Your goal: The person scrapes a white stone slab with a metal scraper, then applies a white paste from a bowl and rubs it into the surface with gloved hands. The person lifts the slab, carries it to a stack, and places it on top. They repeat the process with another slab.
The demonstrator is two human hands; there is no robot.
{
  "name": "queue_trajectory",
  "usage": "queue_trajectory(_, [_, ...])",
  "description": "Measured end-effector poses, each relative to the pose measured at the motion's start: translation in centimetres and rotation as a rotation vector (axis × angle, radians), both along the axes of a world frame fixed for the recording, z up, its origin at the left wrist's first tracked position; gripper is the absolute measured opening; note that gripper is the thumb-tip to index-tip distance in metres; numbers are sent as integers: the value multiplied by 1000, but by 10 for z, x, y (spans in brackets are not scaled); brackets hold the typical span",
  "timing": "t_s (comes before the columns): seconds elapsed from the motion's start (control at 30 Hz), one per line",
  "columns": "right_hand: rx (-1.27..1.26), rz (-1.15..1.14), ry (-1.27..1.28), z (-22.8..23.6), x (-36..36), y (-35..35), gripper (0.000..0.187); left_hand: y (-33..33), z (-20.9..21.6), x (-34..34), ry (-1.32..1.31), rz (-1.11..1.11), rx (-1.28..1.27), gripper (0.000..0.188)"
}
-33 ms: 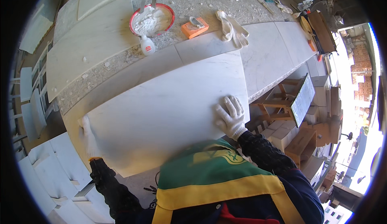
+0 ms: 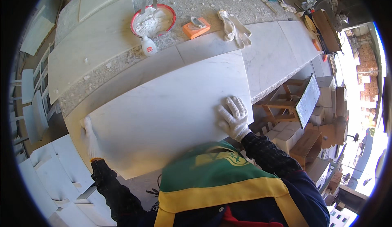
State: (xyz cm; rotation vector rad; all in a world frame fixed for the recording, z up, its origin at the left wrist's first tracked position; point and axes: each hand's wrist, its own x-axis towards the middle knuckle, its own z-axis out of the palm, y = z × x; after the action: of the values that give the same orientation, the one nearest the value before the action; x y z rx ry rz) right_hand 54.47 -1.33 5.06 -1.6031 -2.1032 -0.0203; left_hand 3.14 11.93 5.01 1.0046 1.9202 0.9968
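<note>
A large white marble slab point(image 2: 171, 108) with faint grey veining lies in front of me, its near edge close to my green and yellow apron. My right hand point(image 2: 236, 118), in a white knitted glove, rests flat on the slab near its right edge, fingers spread. At the slab's left edge is my left hand point(image 2: 90, 139), also in a white glove. It grips along that edge, and its fingers are partly hidden.
Past the slab, the dusty worktop holds a red-rimmed bowl point(image 2: 174, 22) of white paste with scrapers, a white bottle point(image 2: 148, 47), an orange block point(image 2: 191, 31) and spare gloves point(image 2: 233, 30). A wooden stool point(image 2: 281, 104) and cardboard boxes point(image 2: 306, 145) stand right; white panels point(image 2: 45, 178) lie left.
</note>
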Motion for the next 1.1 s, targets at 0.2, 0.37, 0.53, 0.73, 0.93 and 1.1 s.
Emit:
queue_trajectory(0.2, [38,37,49,-6,11,-6,46,-34,-9,22,748,58,61,68])
queue_trajectory(0.37, [118,13,99,-20,18,-12,41,-104,-27,52,1098,-53,232,57])
queue_trajectory(0.53, [74,-9,140,-23,22,-17,34,-145,-32,59,1119,-6,166,47])
queue_trajectory(0.73, [106,-9,135,-31,33,-28,39,-190,-43,39,1051,95,86,47])
queue_trajectory(0.93, [158,-400,124,-60,106,-81,36,-278,-55,43,932,319,108,52])
queue_trajectory(1.1, [-303,-746,1206,-89,117,-139,40,-322,-66,61,-23,514,129,71])
